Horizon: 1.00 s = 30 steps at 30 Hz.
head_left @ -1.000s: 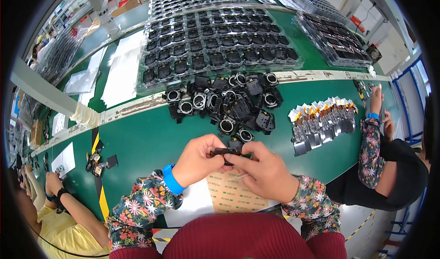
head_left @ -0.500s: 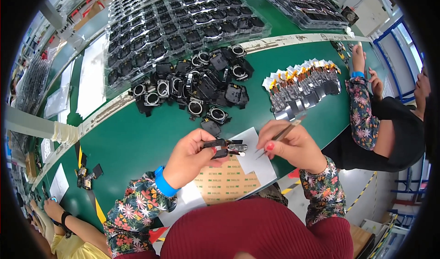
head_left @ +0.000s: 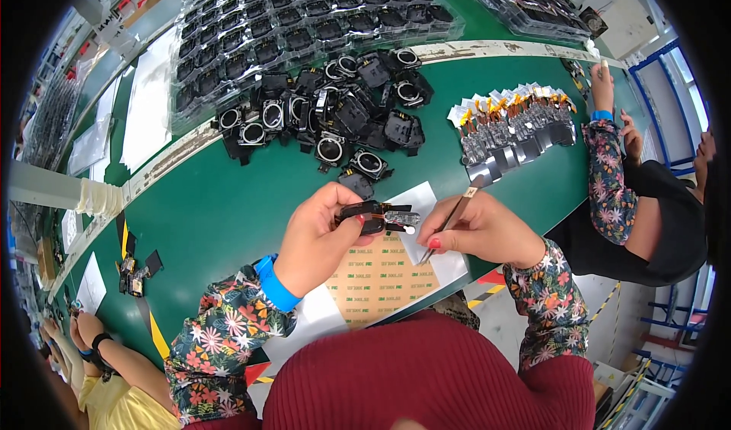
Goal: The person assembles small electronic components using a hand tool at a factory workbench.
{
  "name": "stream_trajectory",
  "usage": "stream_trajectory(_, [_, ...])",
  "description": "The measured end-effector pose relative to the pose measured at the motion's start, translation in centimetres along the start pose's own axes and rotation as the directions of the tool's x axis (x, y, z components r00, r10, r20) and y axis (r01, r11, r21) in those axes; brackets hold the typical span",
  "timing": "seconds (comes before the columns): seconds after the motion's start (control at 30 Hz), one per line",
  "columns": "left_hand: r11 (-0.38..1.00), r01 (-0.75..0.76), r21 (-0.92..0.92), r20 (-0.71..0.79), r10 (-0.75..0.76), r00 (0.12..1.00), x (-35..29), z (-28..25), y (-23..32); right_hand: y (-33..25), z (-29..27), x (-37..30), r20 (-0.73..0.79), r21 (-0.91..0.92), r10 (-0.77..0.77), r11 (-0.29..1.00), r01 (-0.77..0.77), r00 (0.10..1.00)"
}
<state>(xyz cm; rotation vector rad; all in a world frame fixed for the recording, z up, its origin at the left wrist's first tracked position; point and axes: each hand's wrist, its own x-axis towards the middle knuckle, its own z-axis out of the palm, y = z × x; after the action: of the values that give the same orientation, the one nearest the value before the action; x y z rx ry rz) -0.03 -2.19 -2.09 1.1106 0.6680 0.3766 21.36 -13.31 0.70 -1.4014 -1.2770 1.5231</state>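
Between the thumb and fingers of my left hand (head_left: 320, 228) is a small black plastic housing (head_left: 368, 211). A narrow circuit strip (head_left: 402, 218) with a white round dot at its end sticks out of the housing's right side. My right hand (head_left: 483, 232) is closed around a pair of metal tweezers (head_left: 461, 207), their tips pointing down and left, apart from the housing. Under both hands lies a tan sheet of adhesive pieces (head_left: 381, 281) with green print, on white paper (head_left: 304, 331).
A loose pile of black housings (head_left: 327, 118) lies beyond my hands. Right of it stand rows of flexible circuit strips (head_left: 518, 129). Clear trays of black parts (head_left: 304, 26) fill the back. Co-workers' arms are at right (head_left: 609, 163) and lower left (head_left: 126, 358).
The view has shifted slightly. My left hand still holds the housing, which sits a little higher. The tweezers in my right hand have turned steeper, their tips lower and nearer the sheet.
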Motion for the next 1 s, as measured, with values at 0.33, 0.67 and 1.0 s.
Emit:
stream_trajectory(0.33, [0.999,-0.037,0.003,0.009,0.037,0.999,0.3,-0.3,-0.4,-0.8,-1.8,0.5,-0.038,0.283,0.125,0.953,-0.109,0.991])
stream_trajectory(0.67, [0.986,-0.093,-0.138,-0.015,0.092,0.996,-0.4,-0.2,0.2,-0.3,2.6,0.3,-0.485,0.636,-0.035,0.672,0.379,0.874])
stream_trajectory(1.0, [0.969,-0.097,-0.225,-0.037,0.091,0.995,-0.8,0.0,0.5,-0.5,7.0,2.5,-0.686,0.158,-0.282,0.842,0.516,0.671])
